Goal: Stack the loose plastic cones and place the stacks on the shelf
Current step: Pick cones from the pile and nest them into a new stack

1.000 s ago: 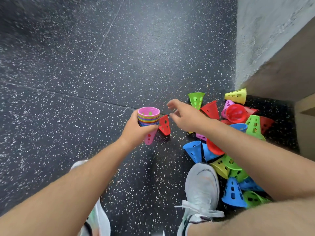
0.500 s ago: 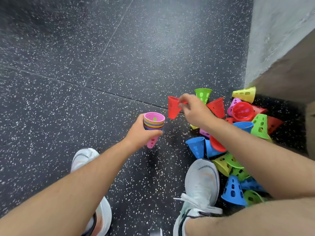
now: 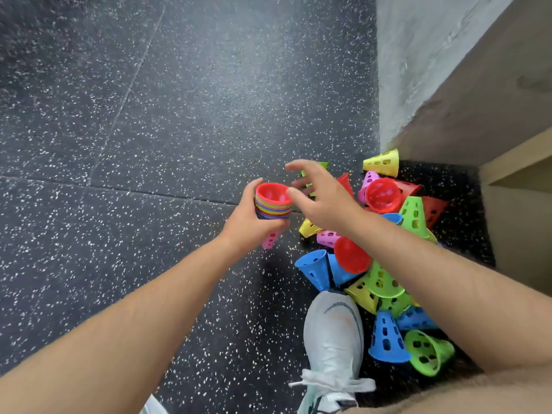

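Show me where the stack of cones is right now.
In the head view, the stack of cones is mid-frame, gripped by the left hand, just left of the right hand.

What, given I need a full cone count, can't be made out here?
All head view.
Stack: left hand wraps its lower part; rims too thin to count.
Loose cones: right forearm covers part of the pile.
Wooden ledge: cut off by the right edge; whether it is the shelf, unclear.

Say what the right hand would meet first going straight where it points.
Likely the red top cone of the stack in the left hand: the right hand has its thumb by the rim. Its fingers aim over floor; depth unclear.
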### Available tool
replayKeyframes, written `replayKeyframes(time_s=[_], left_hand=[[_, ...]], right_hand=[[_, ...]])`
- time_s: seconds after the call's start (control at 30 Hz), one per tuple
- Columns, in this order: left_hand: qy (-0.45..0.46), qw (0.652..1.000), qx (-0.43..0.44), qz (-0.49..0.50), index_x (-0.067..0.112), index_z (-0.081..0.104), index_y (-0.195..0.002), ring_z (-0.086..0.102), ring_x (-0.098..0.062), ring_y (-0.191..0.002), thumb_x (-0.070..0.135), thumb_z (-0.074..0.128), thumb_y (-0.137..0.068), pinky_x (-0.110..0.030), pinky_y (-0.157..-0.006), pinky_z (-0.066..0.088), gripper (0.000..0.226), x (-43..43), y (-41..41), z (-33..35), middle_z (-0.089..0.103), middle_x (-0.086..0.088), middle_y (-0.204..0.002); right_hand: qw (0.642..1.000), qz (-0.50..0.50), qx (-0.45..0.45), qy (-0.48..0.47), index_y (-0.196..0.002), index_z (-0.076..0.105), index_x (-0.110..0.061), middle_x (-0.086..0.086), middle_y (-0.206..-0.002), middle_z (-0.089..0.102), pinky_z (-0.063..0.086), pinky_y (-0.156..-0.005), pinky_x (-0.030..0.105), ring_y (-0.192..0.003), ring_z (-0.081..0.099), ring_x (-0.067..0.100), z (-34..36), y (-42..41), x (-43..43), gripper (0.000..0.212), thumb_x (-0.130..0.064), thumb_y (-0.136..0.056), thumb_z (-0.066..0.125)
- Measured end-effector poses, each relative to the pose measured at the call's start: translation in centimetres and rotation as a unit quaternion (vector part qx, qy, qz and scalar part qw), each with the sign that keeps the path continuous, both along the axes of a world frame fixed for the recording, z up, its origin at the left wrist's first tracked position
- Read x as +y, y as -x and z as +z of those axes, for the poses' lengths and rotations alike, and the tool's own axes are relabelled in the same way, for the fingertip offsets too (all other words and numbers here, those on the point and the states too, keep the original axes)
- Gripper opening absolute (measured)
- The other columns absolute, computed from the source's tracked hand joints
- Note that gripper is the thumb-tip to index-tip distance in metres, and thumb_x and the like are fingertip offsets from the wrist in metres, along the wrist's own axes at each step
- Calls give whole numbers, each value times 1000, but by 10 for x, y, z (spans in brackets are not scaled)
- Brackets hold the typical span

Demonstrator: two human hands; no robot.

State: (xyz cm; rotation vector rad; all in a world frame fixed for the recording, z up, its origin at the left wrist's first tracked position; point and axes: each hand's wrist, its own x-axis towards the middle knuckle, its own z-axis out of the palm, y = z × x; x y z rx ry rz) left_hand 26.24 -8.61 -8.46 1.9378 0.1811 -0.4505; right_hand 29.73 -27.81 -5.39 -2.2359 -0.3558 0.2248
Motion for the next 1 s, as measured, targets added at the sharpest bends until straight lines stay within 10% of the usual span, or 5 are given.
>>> replayKeyframes(time_s=[0.37,0.57,0.73,1.0], left_hand=[[-12,999,23,-35,47,31,-144,68,-12,-106,32,89,-66,-39,-104,52,98,0,-29,-5,65,14,-120],[-5,999,27,-47,38,33,-148,68,-13,-105,24,88,-74,-33,-99,53,93,0,-37,-7,63,9,-122],[-10,997,27,-74,36,31,-151,68,-14,-106,24,88,-72,-39,-103,52,98,-13,-45,-9,64,6,-124],[1,991,9,-131,61,23,-142,72,-14,-104,47,82,-56,-47,-101,55,106,-24,-45,-11,70,12,-117]], right_hand=[[951,-49,84,293,-149,39,-16,14,-154,34,29,-114,46,-139,30,38,-46,-73,-30,49,-27,-103,52],[979,-115,25,165,-110,60,-9,8,-107,51,31,-79,27,-99,49,25,-30,-72,-34,20,-23,-104,48],[991,-90,-59,85,-107,62,-11,-2,-103,52,33,-84,23,-95,44,11,3,-53,-32,13,-18,-102,52],[992,-51,104,54,-119,59,-21,-3,-103,68,49,-83,30,-93,63,14,9,-9,-30,24,-36,-102,51]])
